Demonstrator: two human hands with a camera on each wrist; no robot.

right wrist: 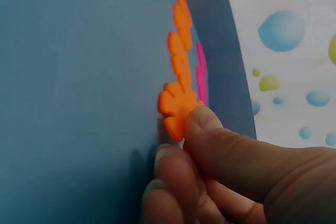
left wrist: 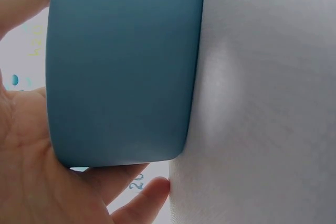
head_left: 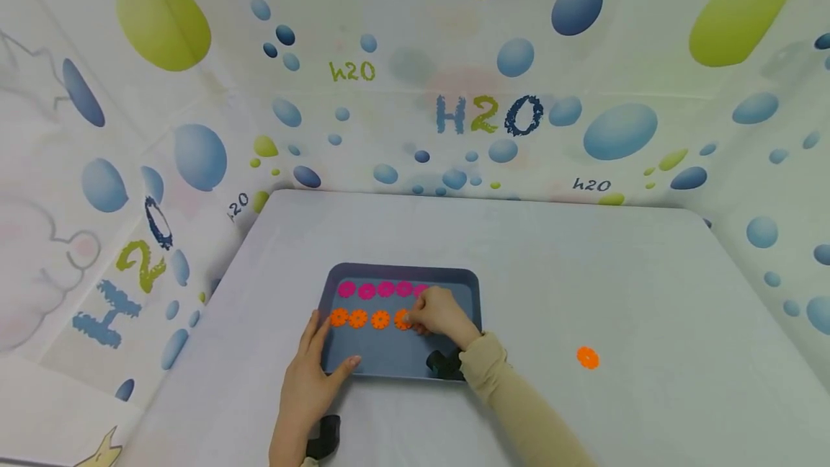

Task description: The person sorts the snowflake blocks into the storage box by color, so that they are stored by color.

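A blue-grey tray [head_left: 376, 359] lies on the white table. Inside it, a row of several pink flower-shaped pieces [head_left: 385, 289] runs along the back, with a row of orange flower-shaped pieces [head_left: 380, 320] in front. My right hand [head_left: 444, 314] pinches the rightmost orange flower-shaped piece [right wrist: 177, 103] between thumb and fingertips, over the tray; its sleeve and forearm cover part of the right rim. Extended fingers of my left hand [head_left: 310, 377] touch the tray's left side, and the thumb reaches over the front rim. In the left wrist view, the tray's outer wall [left wrist: 123, 72] is close up.
A single orange flower-shaped piece [head_left: 588, 358] lies on the white tabletop [head_left: 648, 287], right of the tray. Dark wrist-worn devices sit on both wrists. A white curtain [head_left: 402, 157] printed with blue and green drops stands behind the table and at its sides.
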